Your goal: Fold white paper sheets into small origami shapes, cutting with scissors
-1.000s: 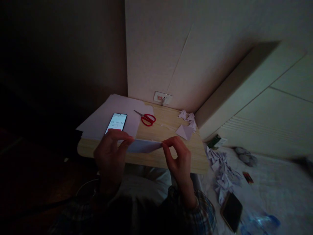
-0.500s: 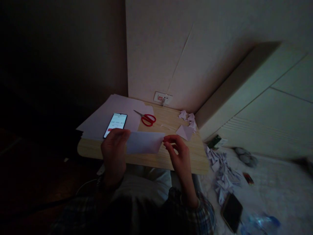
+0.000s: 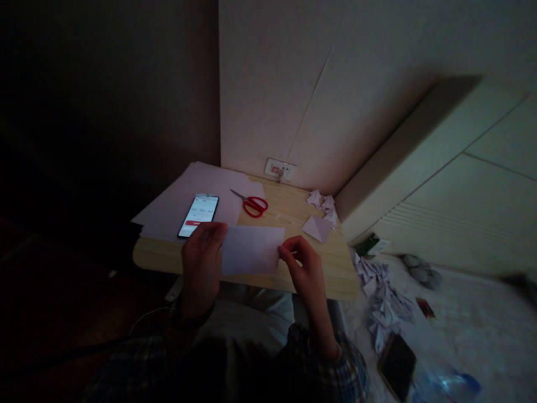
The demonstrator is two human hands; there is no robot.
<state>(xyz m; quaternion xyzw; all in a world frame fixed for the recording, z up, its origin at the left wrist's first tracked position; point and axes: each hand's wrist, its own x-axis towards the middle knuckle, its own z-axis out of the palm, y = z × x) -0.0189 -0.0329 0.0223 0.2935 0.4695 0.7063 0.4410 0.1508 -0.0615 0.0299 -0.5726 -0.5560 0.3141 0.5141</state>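
Observation:
A small rectangular sheet of paper (image 3: 251, 251) is held up over the front of the wooden table (image 3: 327, 274). My left hand (image 3: 203, 263) pinches its left edge between thumb and fingers. At the paper's right edge, my right hand (image 3: 304, 263) grips it with thumb and fingertips. Just beyond my left hand lies a lit smartphone (image 3: 199, 214) showing a timer, resting on larger sheets of paper (image 3: 222, 179). Red-handled scissors (image 3: 254, 206) lie behind the held paper, their blades over those sheets.
A folded paper piece (image 3: 318, 228) and several small origami shapes (image 3: 328, 202) sit at the table's right. More folded papers (image 3: 384, 308) lie on the bed (image 3: 470, 324), by a dark tablet-like device (image 3: 397, 366) and clear plastic (image 3: 447, 386). A wall socket (image 3: 279, 169) is behind.
The held paper has tilted so that more of its face shows, and its lower edge sits nearer the table's front. My left hand has shifted slightly right.

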